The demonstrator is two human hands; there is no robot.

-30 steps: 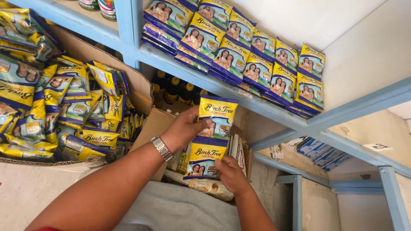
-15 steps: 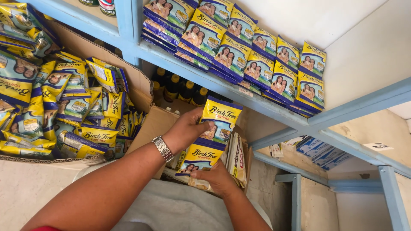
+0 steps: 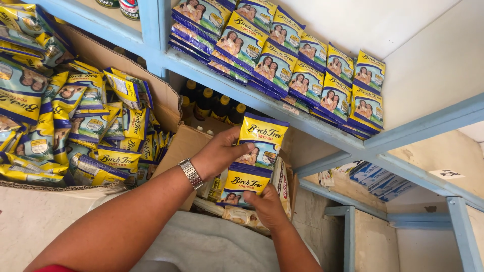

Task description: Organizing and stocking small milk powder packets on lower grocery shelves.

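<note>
My left hand (image 3: 219, 153) wraps its fingers around the upper end of a small stack of yellow-and-blue sachets (image 3: 254, 158), thumb across the front, a metal wristwatch (image 3: 191, 174) on the wrist. My right hand (image 3: 267, 204) pinches the stack's lower end from underneath, closed on it. The stack sits at centre view, tilted, top leaning toward one o'clock, just below the blue shelf (image 3: 302, 118). At twelve to two o'clock, rows of the same sachets (image 3: 302, 65) lean on that shelf. At nine o'clock, a cardboard box (image 3: 166, 95) brims with loose sachets. Dark bottles with yellow caps (image 3: 212, 103) stand behind my left hand, at eleven o'clock.
</note>
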